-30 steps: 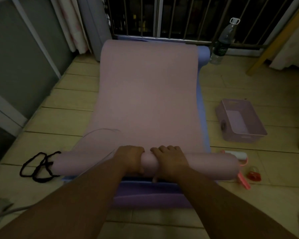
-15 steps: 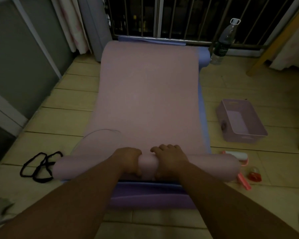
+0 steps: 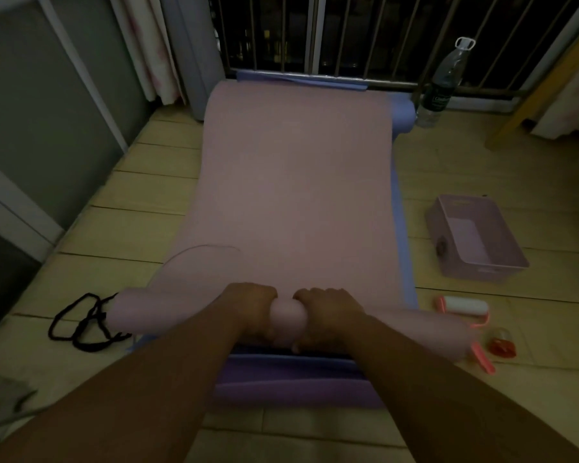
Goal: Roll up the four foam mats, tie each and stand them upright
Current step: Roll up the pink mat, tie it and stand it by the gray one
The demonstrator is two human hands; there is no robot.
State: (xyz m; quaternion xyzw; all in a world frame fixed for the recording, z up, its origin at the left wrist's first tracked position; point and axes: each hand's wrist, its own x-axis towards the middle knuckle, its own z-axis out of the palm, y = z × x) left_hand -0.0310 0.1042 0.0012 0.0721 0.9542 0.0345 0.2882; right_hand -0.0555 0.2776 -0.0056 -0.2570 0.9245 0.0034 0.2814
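A pink foam mat (image 3: 295, 182) lies flat on the floor, running away from me toward the railing. Its near end is wound into a roll (image 3: 141, 312) lying crosswise. My left hand (image 3: 251, 309) and my right hand (image 3: 328, 312) press side by side on the middle of that roll, fingers curled over its top. Under the pink mat lie a blue mat (image 3: 402, 235), showing along the right side, and a purple mat (image 3: 291, 385) at the near end. A black cord (image 3: 81, 325) lies on the floor by the roll's left end.
A pink plastic bin (image 3: 475, 238) stands on the floor at the right. A lint roller (image 3: 465, 307) and a small red object (image 3: 502, 345) lie near the roll's right end. A water bottle (image 3: 445, 81) stands by the metal railing (image 3: 315, 38). A wall and door frame (image 3: 47, 128) are at the left.
The roll has shifted slightly forward along the mat under both hands; the hands keep the same grip at its middle.
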